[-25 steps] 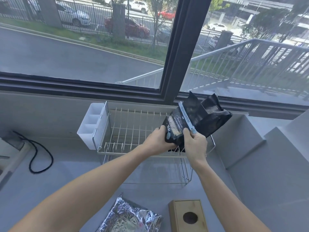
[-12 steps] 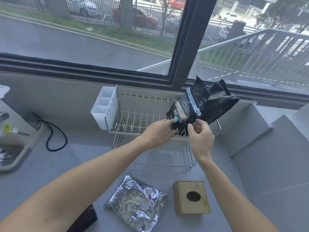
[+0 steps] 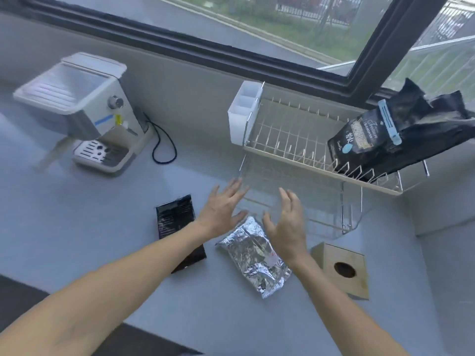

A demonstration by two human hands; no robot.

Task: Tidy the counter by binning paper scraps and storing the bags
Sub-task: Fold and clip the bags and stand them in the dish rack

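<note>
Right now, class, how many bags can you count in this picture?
3: a black clipped bag on the dish rack, a silver bag and a flat black bag on the counter.

3 bags: 2 black (image 3: 401, 140) (image 3: 177, 227), 1 foil (image 3: 253, 255); 1 dish rack (image 3: 295, 150), 1 coffee machine (image 3: 79, 109), 1 wooden box (image 3: 343, 269), 2 hands (image 3: 218, 211) (image 3: 288, 224).

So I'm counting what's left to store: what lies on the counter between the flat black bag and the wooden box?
The head view shows one silver foil bag between the black bag and wooden box.
</note>
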